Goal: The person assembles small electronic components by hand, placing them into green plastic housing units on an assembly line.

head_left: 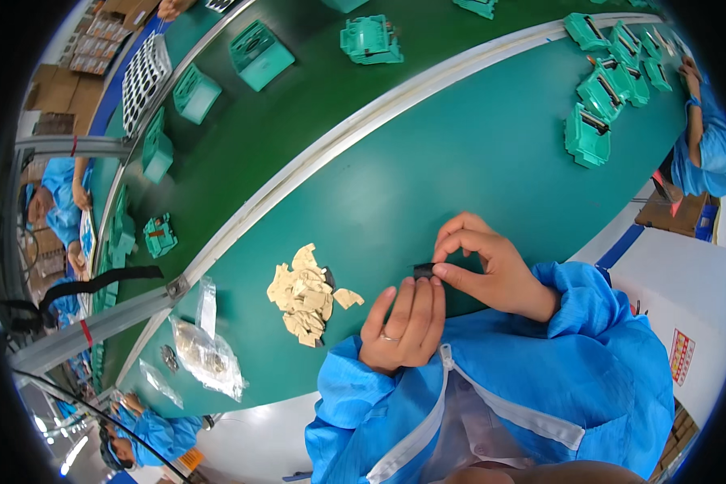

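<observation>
Close in front of me, both hands meet at a small black flat piece (pixel 423 271) at the near side of the green tabletop. My left hand (pixel 403 327), with a ring on one finger, has its fingers pressed together against the near edge of the piece. From the right, my right hand (pixel 492 270) pinches its right end between thumb and fingers. What kind of part it is, I cannot make out. To the left of my hands lies a loose pile of cream-coloured thin pieces (pixel 302 294), with some dark ones under its edge.
Clear plastic bags (pixel 208 359) and small metal parts (pixel 169 358) lie at the left. Beyond a pale rail (pixel 339 149), green housings (pixel 262 55) sit on a darker green belt. More green housings (pixel 587 135) cluster at far right, near a co-worker's arm (pixel 694 121).
</observation>
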